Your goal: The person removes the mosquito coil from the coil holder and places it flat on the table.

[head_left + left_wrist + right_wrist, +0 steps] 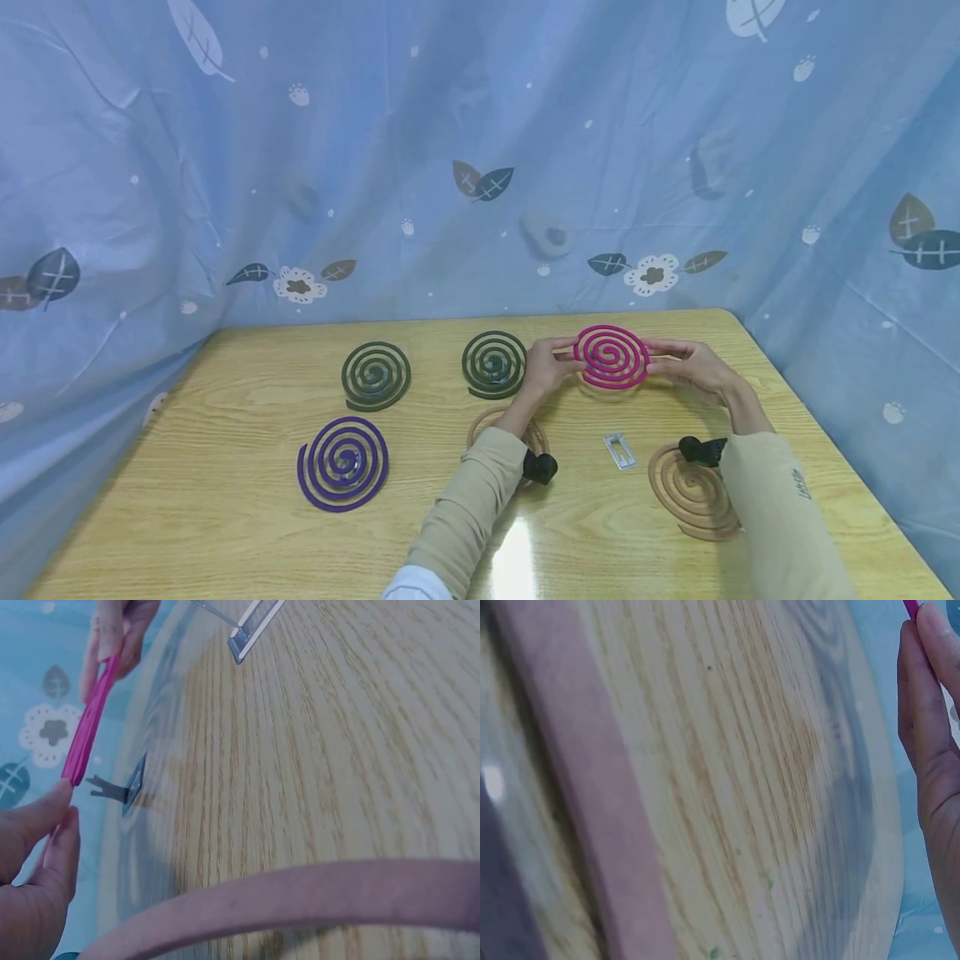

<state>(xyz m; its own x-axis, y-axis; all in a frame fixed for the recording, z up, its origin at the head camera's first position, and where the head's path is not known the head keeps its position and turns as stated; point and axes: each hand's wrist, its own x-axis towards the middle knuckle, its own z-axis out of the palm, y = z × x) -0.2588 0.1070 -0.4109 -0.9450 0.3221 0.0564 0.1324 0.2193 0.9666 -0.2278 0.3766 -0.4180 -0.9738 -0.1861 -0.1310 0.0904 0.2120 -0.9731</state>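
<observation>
A pink mosquito coil [611, 357] is held up between both hands above the back right of the table. My left hand [549, 365] pinches its left edge between thumb and fingers. At the opposite edge, my right hand [693, 367] pinches it in the same way. Seen from the left wrist, the coil [91, 724] appears edge-on, close to a small metal stand [133, 787] with an upright prong. Another flat metal stand [619, 451] lies on the table in front of the hands.
Two dark green coils [377, 376] [493, 364] sit at the back and a purple coil [342, 463] at the left, on stands. One tan coil [474, 433] is partly under my left forearm, another tan coil [690, 492] by my right. A blue curtain [480, 100] borders the wooden table [247, 467].
</observation>
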